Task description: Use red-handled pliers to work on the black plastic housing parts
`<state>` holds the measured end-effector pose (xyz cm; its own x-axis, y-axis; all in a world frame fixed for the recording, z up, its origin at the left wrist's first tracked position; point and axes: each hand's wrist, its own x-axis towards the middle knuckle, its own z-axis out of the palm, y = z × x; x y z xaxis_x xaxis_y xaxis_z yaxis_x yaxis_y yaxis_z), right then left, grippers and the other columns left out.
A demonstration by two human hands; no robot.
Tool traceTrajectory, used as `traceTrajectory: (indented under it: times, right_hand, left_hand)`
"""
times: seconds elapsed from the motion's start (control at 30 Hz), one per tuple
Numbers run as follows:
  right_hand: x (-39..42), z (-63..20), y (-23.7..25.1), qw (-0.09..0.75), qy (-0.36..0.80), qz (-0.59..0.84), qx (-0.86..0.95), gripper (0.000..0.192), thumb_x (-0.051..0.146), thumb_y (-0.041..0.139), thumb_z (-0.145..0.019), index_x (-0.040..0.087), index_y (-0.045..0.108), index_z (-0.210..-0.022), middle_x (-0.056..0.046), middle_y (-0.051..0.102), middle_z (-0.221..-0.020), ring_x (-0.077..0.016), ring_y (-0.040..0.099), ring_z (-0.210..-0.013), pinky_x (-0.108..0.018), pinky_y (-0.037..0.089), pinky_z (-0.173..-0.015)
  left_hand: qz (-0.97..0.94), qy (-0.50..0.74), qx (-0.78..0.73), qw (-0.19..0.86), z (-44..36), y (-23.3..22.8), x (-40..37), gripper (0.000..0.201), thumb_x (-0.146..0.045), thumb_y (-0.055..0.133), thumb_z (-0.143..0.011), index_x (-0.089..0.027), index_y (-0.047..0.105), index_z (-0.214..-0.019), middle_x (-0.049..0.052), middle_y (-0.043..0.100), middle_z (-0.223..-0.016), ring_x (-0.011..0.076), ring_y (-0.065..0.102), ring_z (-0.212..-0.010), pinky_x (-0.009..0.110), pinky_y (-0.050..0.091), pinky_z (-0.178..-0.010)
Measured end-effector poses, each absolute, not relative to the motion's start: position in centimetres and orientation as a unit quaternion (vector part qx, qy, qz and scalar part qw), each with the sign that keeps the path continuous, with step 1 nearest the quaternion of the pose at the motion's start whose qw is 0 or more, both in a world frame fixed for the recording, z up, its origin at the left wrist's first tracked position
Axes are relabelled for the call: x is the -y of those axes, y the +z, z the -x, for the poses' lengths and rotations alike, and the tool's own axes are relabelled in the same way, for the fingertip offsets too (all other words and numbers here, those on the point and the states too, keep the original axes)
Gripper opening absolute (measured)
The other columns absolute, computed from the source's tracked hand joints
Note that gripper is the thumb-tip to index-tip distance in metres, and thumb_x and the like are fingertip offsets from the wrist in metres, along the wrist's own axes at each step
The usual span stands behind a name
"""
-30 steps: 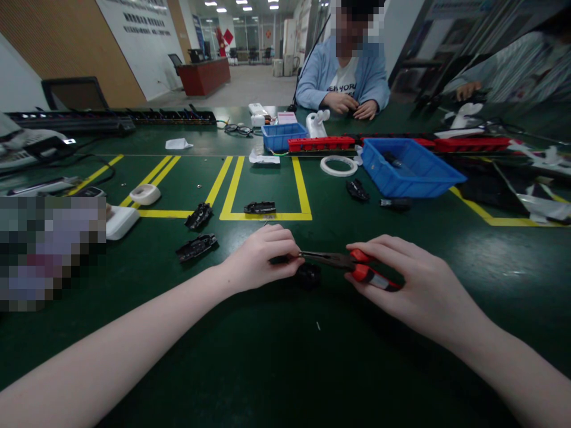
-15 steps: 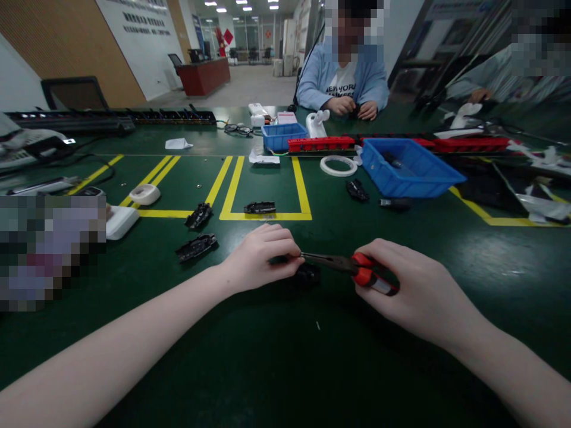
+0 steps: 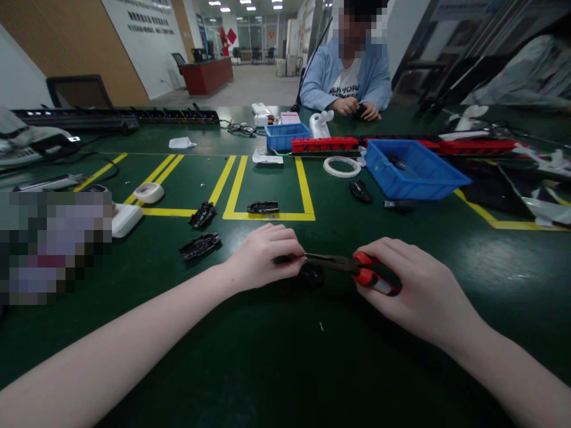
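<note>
My right hand [image 3: 410,285] is closed round the red and black handles of long-nose pliers [image 3: 332,261], whose jaws point left. The tips of the jaws meet the fingertips of my left hand [image 3: 272,255]. That hand is pinched closed on something small and dark, mostly hidden by the fingers, and I cannot make out what it is. Just under the jaws lies a black plastic part [image 3: 311,275] on the green table [image 3: 250,356]. A thin pale sliver [image 3: 321,326] rests on the surface nearer to me.
Several black molded parts lie about, among them one left of my hand [image 3: 200,245]. A blue bin [image 3: 414,172] holding dark pieces stands right, beside a white tape ring [image 3: 342,167]. A red strip [image 3: 325,144] runs behind. Across the table sits a person [image 3: 345,77].
The whole view has shifted slightly, so things sit a little further right. My hands and the pliers keep nearly the same pose. At far right, the other person's hand has moved.
</note>
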<state>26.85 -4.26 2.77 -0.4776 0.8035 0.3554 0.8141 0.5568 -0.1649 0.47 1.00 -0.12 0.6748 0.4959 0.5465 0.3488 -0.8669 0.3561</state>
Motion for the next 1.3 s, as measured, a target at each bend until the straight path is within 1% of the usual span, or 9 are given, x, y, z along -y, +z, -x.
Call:
traceTrajectory:
  times: [0.2, 0.47, 0.73, 0.83, 0.87, 0.97, 1.03, 1.17, 1.3]
  right_hand:
    - [4.4, -27.0, 2.8, 0.211, -0.036, 0.458, 0.863, 0.019, 0.023, 0.058, -0.078, 0.019, 0.058, -0.097, -0.008, 0.066, -0.092, -0.0239, 0.062, -0.08, -0.038, 0.05, -0.066]
    - [4.5, -26.6, 3.2, 0.203, -0.021, 0.456, 0.866, 0.017, 0.022, 0.057, -0.078, 0.02, 0.06, -0.095, -0.007, 0.067, -0.088, -0.0226, 0.063, -0.077, -0.036, 0.051, -0.065]
    - [4.6, -26.9, 3.3, 0.221, -0.004, 0.467, 0.856, 0.015, 0.025, 0.057, -0.078, 0.022, 0.06, -0.093, -0.006, 0.068, -0.088, -0.0237, 0.065, -0.078, -0.038, 0.051, -0.067]
    - [4.5, -27.3, 3.1, 0.227, 0.001, 0.47, 0.853, 0.016, 0.027, 0.058, -0.079, 0.024, 0.059, -0.094, -0.005, 0.068, -0.089, -0.024, 0.064, -0.079, -0.039, 0.051, -0.068]
    - [4.5, -27.4, 3.0, 0.227, 0.003, 0.471, 0.852, 0.017, 0.027, 0.058, -0.079, 0.024, 0.059, -0.095, -0.005, 0.067, -0.09, -0.0241, 0.064, -0.08, -0.039, 0.051, -0.068]
    - [4.3, -27.5, 3.0, 0.227, 0.004, 0.471, 0.852, 0.017, 0.028, 0.058, -0.079, 0.024, 0.059, -0.095, -0.006, 0.067, -0.091, -0.0243, 0.064, -0.081, -0.039, 0.051, -0.069]
    - [4.2, -27.4, 3.1, 0.223, 0.002, 0.47, 0.854, 0.016, 0.027, 0.058, -0.079, 0.023, 0.059, -0.095, -0.006, 0.067, -0.09, -0.0242, 0.064, -0.08, -0.039, 0.051, -0.069]
    - [4.1, -27.4, 3.5, 0.203, 0.0, 0.475, 0.856, 0.015, 0.026, 0.057, -0.077, 0.024, 0.06, -0.091, -0.005, 0.068, -0.086, -0.0242, 0.065, -0.077, -0.039, 0.052, -0.066]
    - [3.9, -27.6, 3.7, 0.19, -0.008, 0.472, 0.861, 0.017, 0.028, 0.057, -0.076, 0.024, 0.06, -0.092, -0.006, 0.069, -0.087, -0.0252, 0.065, -0.076, -0.04, 0.052, -0.065]
  left_hand:
    - [-0.912, 0.329, -0.226, 0.089, -0.5, -0.2, -0.9, 0.013, -0.02, 0.054, -0.093, -0.017, 0.059, -0.082, 0.001, 0.062, -0.08, 0.0131, 0.056, -0.075, 0.027, 0.04, -0.067]
    - [-0.92, 0.323, -0.214, 0.057, -0.5, -0.1, -0.8, 0.014, -0.02, 0.055, -0.093, -0.017, 0.059, -0.08, 0.001, 0.063, -0.081, 0.0128, 0.055, -0.075, 0.027, 0.04, -0.066]
    - [-0.895, 0.372, -0.214, 0.117, -0.4, 0.1, -0.5, 0.006, -0.02, 0.056, -0.09, -0.017, 0.06, -0.085, 0.002, 0.064, -0.08, 0.0136, 0.059, -0.075, 0.027, 0.046, -0.068]
    - [-0.897, 0.348, -0.223, 0.154, -0.3, 0.5, -0.4, 0.005, -0.022, 0.057, -0.089, -0.017, 0.06, -0.09, 0.004, 0.063, -0.09, 0.0162, 0.06, -0.084, 0.03, 0.048, -0.074]
    - [-0.9, 0.329, -0.229, 0.171, -0.3, 0.6, -0.4, 0.011, -0.025, 0.06, -0.089, -0.017, 0.06, -0.096, 0.006, 0.063, -0.099, 0.0181, 0.06, -0.091, 0.032, 0.049, -0.079]
    - [-0.917, 0.25, -0.238, 0.197, -0.4, 0.7, -0.6, 0.046, -0.041, 0.072, -0.082, -0.017, 0.056, -0.118, 0.011, 0.057, -0.124, 0.0253, 0.055, -0.112, 0.041, 0.047, -0.092]
    - [-0.93, 0.205, -0.241, 0.19, -0.4, 0.6, -0.9, 0.056, -0.049, 0.075, -0.077, -0.017, 0.056, -0.12, 0.011, 0.056, -0.126, 0.0277, 0.054, -0.113, 0.045, 0.046, -0.093]
    - [-0.924, 0.188, -0.256, 0.212, -0.3, 0.1, -1.5, 0.039, -0.045, 0.073, -0.081, -0.018, 0.063, -0.107, 0.009, 0.059, -0.117, 0.0252, 0.056, -0.106, 0.043, 0.047, -0.09]
    - [-0.905, 0.204, -0.281, 0.244, -0.1, 0.1, -1.4, 0.035, -0.04, 0.071, -0.085, -0.018, 0.06, -0.11, 0.007, 0.062, -0.11, 0.0216, 0.06, -0.099, 0.037, 0.051, -0.083]
